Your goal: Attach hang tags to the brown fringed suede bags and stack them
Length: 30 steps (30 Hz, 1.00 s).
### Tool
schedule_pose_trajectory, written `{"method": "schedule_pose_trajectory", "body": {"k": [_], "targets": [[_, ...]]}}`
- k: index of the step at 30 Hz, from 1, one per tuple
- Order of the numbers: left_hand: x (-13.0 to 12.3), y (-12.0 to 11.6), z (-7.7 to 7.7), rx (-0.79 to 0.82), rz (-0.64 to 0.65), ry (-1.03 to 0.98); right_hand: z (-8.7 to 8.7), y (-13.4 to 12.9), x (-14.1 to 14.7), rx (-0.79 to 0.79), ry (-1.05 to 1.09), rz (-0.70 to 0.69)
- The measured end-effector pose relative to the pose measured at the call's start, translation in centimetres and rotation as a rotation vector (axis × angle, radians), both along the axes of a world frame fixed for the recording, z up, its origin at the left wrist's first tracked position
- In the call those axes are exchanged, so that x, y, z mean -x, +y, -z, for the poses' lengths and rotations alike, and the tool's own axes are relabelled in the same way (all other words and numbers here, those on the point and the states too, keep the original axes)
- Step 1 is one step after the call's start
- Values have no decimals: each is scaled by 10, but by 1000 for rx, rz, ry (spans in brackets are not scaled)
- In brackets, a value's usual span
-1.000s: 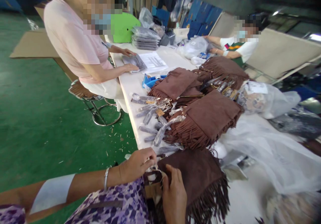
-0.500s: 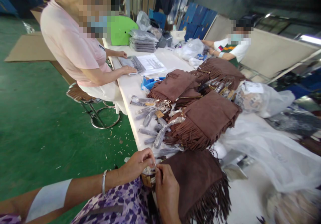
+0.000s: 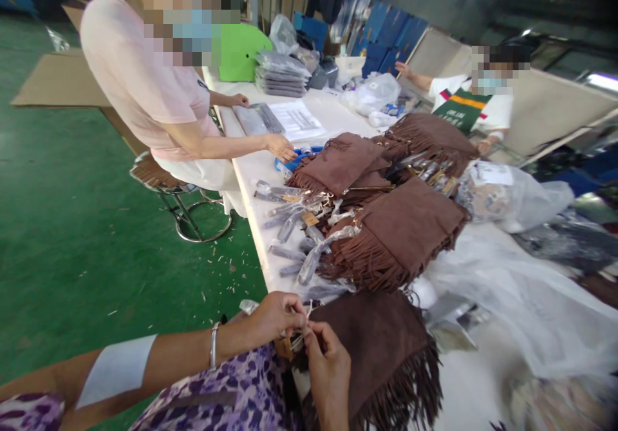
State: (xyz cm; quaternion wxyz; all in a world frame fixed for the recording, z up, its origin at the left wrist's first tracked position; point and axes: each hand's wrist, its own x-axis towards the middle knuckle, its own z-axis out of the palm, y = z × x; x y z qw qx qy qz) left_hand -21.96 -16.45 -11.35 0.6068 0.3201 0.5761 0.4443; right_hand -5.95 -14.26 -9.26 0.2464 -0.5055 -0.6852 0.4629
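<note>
Over the near edge of the table, my left hand [image 3: 277, 318] and my right hand [image 3: 329, 363] meet fingertip to fingertip. Both pinch a thin white string [image 3: 309, 306], mostly hidden by the fingers. Just below them a brown tag [image 3: 284, 347] shows in part. A dark brown fringed bag [image 3: 379, 337] lies flat right beside my right hand, its fringe pointing to the lower right. Beyond it sit more brown fringed bags [image 3: 410, 221], with plastic-wrapped straps or handles [image 3: 309, 263] spread to their left.
A co-worker in a pink shirt [image 3: 145, 76] is at the table's left side, near a blue tray [image 3: 313, 154]. Another co-worker [image 3: 463, 105] is at the far right. Clear plastic sheeting [image 3: 526, 296] covers the right side. A green box [image 3: 236, 54] stands at the back.
My hands have come closer together on the string. The pink-shirted co-worker's hand moved from the grey packet towards the blue tray. The far co-worker straightened and spread their arms.
</note>
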Motion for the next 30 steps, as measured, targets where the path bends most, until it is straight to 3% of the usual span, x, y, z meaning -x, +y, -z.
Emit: {"method": "schedule_pose_trajectory", "body": {"k": [9,12,17,20,24,28,30], "targets": [[8,-3,-6,-96,58,79,0,1,-3,45,-78,59],[12,-3,-6,-36,147,-117,0,4,-2,-23,-156,99],[19,4,-3,163,311,-558,8,0,2,-151,-300,-6],[25,8,-1,236,418,-622,14,-13,-5,-238,-324,-15],[33,9,1,209,383,-698,22,-40,-12,-360,-395,22],[36,7,3,186,354,-731,29,-54,-4,-322,-581,-32],[37,6,5,179,373,-684,30,-52,1,-263,-563,-25]]}}
